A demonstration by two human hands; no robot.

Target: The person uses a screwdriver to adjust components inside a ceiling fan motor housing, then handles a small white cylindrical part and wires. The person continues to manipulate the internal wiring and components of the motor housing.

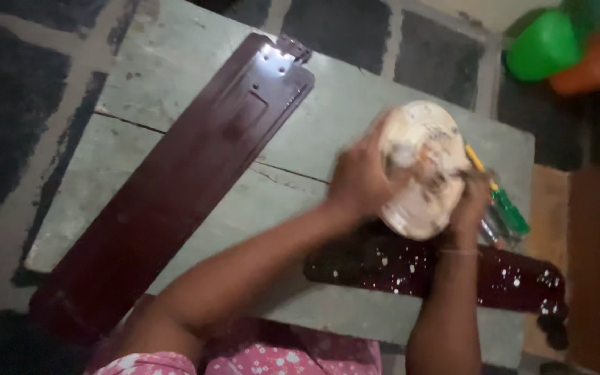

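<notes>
My left hand (359, 177) and my right hand (470, 201) both grip a round, dirty white domed object (421, 167) and hold it tilted above a pale green wooden table (182, 90). The left hand clasps its left edge, the right hand its right edge. The object and both hands are blurred by motion. Under them lies a dark maroon fan blade (515, 281) speckled with white flecks. A second, long maroon fan blade (175, 180) lies diagonally across the table's left half, its metal bracket end at the top.
A green-handled screwdriver (508, 212) lies at the table's right side, just behind my right hand. Green and orange round plastic things (564, 45) sit at the top right. The floor around has dark tiles. My pink patterned clothing shows at the bottom.
</notes>
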